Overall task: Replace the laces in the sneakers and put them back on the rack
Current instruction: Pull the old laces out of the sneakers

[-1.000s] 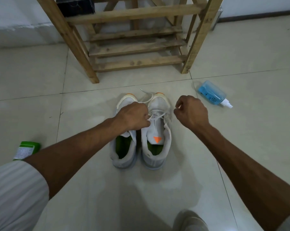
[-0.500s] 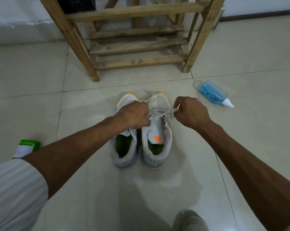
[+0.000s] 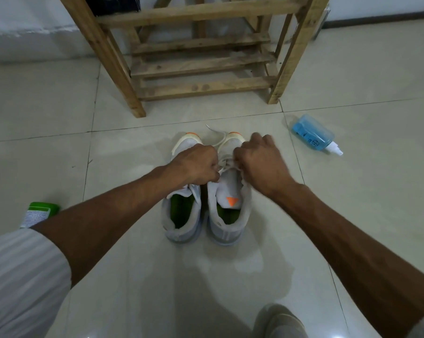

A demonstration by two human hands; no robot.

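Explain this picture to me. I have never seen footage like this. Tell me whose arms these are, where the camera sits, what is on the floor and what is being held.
There is no machine here. A person wears one camera on the head, looking forward and down, so you see their own two bare arms. This is the only view.

On the tiled floor two pale sneakers stand side by side, toes toward a wooden rack. A blue spray bottle lies to the right, and a green container lies at the left edge.

The left hand and right hand are both curled over the right sneaker. They appear to grip its white lace, which runs between them. One loose end lies by the toes.
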